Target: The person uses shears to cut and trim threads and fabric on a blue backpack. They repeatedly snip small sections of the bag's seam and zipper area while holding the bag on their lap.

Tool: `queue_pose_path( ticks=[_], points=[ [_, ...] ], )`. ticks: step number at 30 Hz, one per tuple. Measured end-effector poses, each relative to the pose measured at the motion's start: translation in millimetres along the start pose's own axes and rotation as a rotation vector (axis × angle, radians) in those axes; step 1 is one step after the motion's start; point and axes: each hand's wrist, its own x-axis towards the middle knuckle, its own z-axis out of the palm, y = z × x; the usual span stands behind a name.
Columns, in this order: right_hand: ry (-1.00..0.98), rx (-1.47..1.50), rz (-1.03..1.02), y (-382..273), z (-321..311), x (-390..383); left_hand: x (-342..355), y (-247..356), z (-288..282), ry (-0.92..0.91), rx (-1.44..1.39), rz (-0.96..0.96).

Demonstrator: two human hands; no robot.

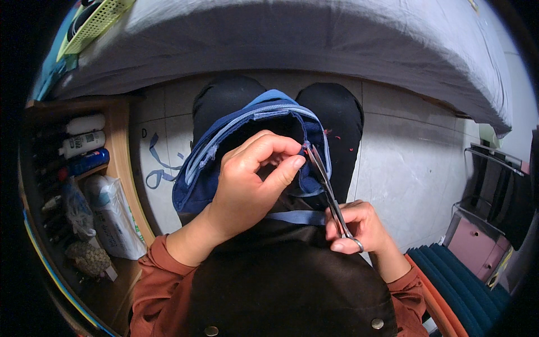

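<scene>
A blue fabric bag (193,194) with a light-blue zipper lies open across my lap. Over its opening, my left hand (252,168) is closed in a pinch at the bag's right inner edge. What lies between the thumb and forefinger is too small to make out; a speck of red shows beside them. My right hand (359,224) grips metal scissors (325,182) by the handles. Their blades point up and away, with the tips at the same edge, close to the left fingertips. The blades look nearly closed.
Blue strap pieces (160,163) lie on the tiled floor at left. Red thread bits (337,136) dot my dark trousers. A wooden shelf (120,129) with bottles and packages stands left, a grey-covered bed (281,50) ahead. Dark teal pleated fabric (455,275) and a pink drawer unit (474,247) are at right.
</scene>
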Motion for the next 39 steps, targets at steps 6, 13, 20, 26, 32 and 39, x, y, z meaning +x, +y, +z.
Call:
queue_pose_path(
  ticks=[6,13,20,26,32,39],
  points=[
    [0.125,0.032,-0.098,12,20,0,0,4,0,-0.014,0.012,-0.038],
    [0.675,0.102,-0.218,-9,-5,-19,-4,-4,-13,-0.033,-0.022,-0.105],
    [0.666,-0.345,-0.209,-31,20,36,-4,-3,-1,0.019,0.012,-0.003],
    [0.681,-0.498,-0.293,-37,25,79,3,6,-10,-0.067,0.222,0.113],
    [0.558,-0.519,-0.196,-35,11,77,2,2,-15,-0.175,0.169,0.001],
    [0.303,0.109,0.041,-44,0,74,-1,2,-14,-0.12,-0.098,-0.219]
  ],
)
